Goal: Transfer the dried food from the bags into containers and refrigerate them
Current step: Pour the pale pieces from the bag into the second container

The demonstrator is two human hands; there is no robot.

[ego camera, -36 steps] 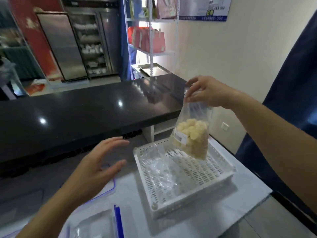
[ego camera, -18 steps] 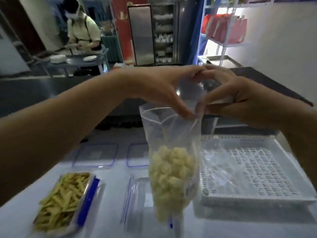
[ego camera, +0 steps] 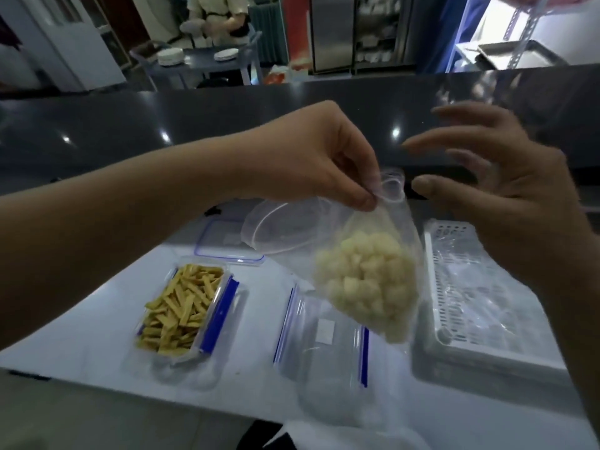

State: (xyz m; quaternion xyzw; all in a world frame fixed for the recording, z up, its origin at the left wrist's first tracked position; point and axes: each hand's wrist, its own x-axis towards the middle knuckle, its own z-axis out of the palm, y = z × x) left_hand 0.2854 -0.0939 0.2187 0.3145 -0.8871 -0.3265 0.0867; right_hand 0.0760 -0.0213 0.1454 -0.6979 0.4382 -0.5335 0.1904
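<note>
My left hand (ego camera: 311,160) pinches the top edge of a clear plastic bag (ego camera: 370,277) holding pale round dried pieces. The bag hangs tilted above an empty clear container (ego camera: 321,339) with blue clips. My right hand (ego camera: 506,203) hovers just right of the bag's mouth, fingers spread, holding nothing. To the left stands a second clear container (ego camera: 185,306) full of yellow dried sticks. A clear lid (ego camera: 227,241) with a blue rim lies behind it.
A white perforated basket (ego camera: 487,352) with an empty plastic bag in it sits at the right on the pale table (ego camera: 97,339). A black counter (ego camera: 162,125) runs behind. A person works at a table far back; steel refrigerators stand beyond.
My right hand has let go of the bag and opened to the right. My left hand now holds the bag alone, lower and tilted over the empty container.
</note>
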